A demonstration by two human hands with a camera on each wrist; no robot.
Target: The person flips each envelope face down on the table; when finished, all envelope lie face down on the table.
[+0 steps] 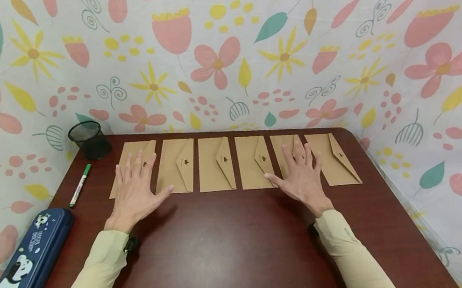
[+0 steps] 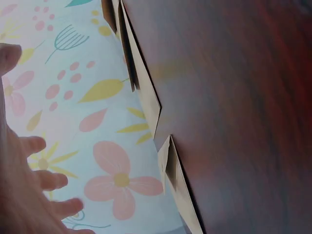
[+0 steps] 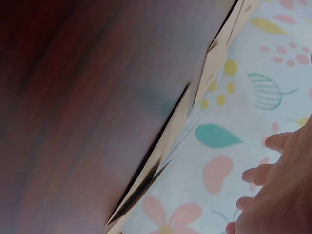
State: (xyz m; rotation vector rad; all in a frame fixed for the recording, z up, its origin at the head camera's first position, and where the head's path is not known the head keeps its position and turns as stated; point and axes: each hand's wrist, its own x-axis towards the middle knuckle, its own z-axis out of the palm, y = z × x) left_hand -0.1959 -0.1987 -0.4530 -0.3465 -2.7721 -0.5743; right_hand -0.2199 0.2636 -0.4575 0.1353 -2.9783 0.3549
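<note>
Several brown paper envelopes lie in a row along the far side of the table, their pointed flaps facing right. My left hand [image 1: 135, 196], fingers spread, is over the leftmost envelope [image 1: 122, 186] and hides part of it. Fingers apart, my right hand [image 1: 302, 176] covers much of the second envelope from the right [image 1: 277, 146]. To its right is the end envelope [image 1: 325, 160], its flap slightly lifted. Both hands hold nothing. In the wrist views, the left hand [image 2: 24, 190] and right hand [image 3: 278, 195] appear raised above the envelopes.
At the left stand a black mesh pen cup [image 1: 93, 144], a green-capped marker [image 1: 80, 185] and a navy panda pencil case [image 1: 28, 264]. A flower-patterned cloth [image 1: 218, 23] hangs behind the dark brown table [image 1: 226, 257] and along both sides.
</note>
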